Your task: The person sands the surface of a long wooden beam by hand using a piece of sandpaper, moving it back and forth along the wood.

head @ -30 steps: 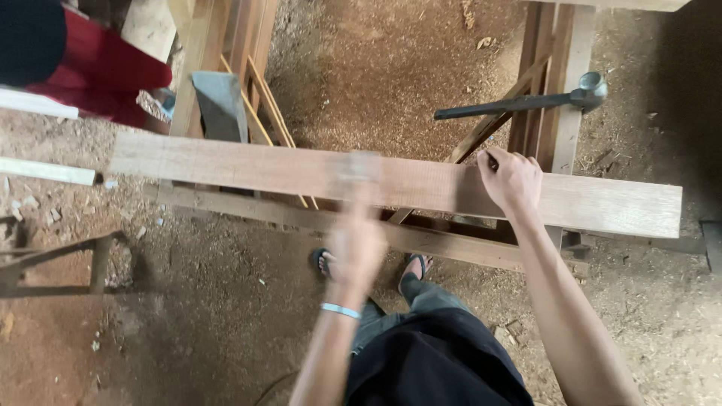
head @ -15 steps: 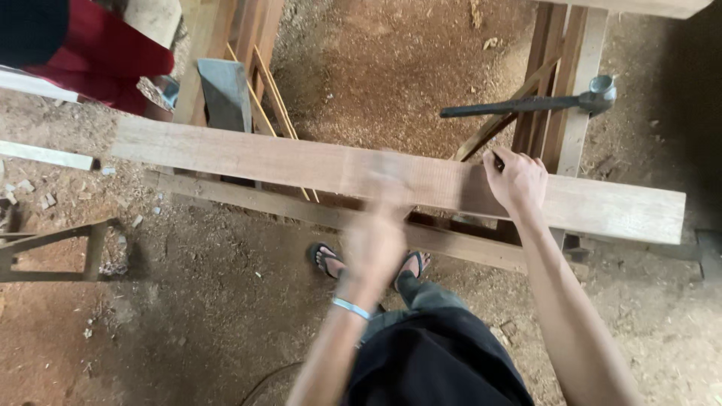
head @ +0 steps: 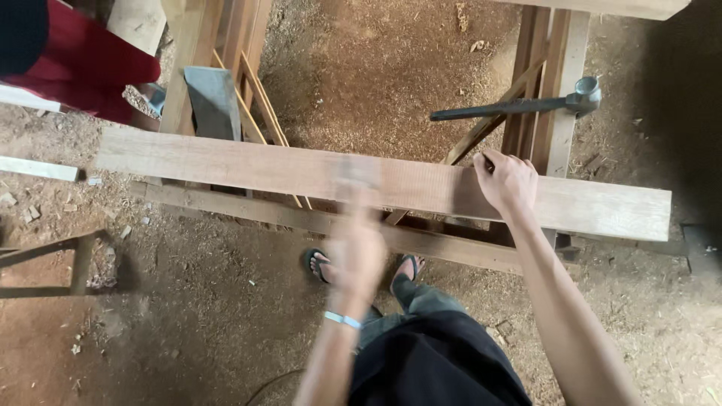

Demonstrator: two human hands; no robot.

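Plank (head: 226, 165) under right hand (head: 508, 183) (flat)

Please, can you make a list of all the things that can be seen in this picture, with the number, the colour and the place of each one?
plank: one, pale brown, lying across the wooden supports in the middle.
hammer: one, dark grey metal, on the wooden frame at upper right.
wooden frame: one, brown, upper right, under the plank.
metal sheet: one, grey, leaning at upper left behind the plank.
red cloth: one, red, top left corner.
sawdust floor: brown, all around.
sandals: two, dark, on the feet below the plank.
wristband: one, light blue, left wrist.
left hand: blurred, over the plank's near edge.
right hand: pressing on the plank.
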